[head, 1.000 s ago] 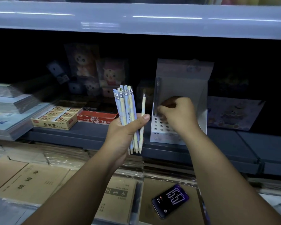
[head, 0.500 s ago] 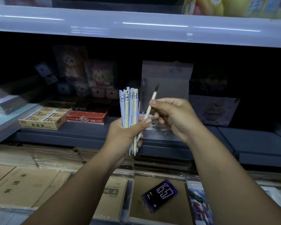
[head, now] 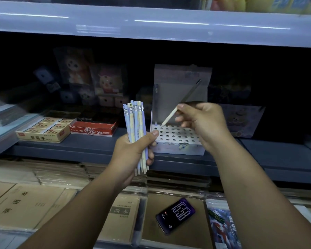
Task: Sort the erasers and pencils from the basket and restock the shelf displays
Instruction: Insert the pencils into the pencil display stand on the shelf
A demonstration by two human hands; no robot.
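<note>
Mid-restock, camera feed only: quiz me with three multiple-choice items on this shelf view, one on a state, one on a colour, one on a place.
1. The left hand: A. grips the pencil bundle; B. lies open, empty; C. is curled, empty.
2. The 2B box is: A. green; B. red; C. black.
3. The tip of the single pencil, held by the right hand, is: A. inside the 2B box; B. at the back-left holes of the holed stand; C. among the pencil bundle.
Answers: 1 A, fingers wrap the bundle; 2 B, its front is red; 3 B, the tip meets the perforated top.
</note>
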